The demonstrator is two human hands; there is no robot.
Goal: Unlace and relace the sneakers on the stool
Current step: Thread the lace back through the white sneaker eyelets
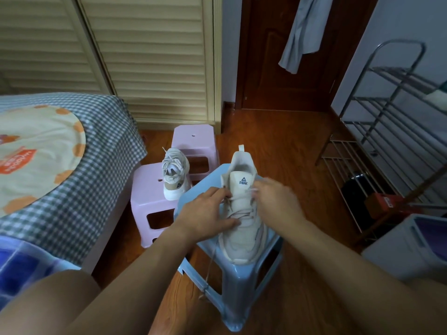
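A cream sneaker with a PEAK tongue label lies on the blue stool, toe toward me. My left hand rests on the sneaker's left side, and its fingertips pinch the lace near the upper eyelets. On the right side, my right hand is blurred, with its fingers at the lace by the tongue. A loose lace end hangs down over the stool's front edge. The second sneaker stands laced on a pink stool to the left.
Another pink stool stands behind the first. A bed with a checked cover fills the left. To the right stand a metal rack and a grey bin. Louvred closet doors and a dark wooden door close off the back.
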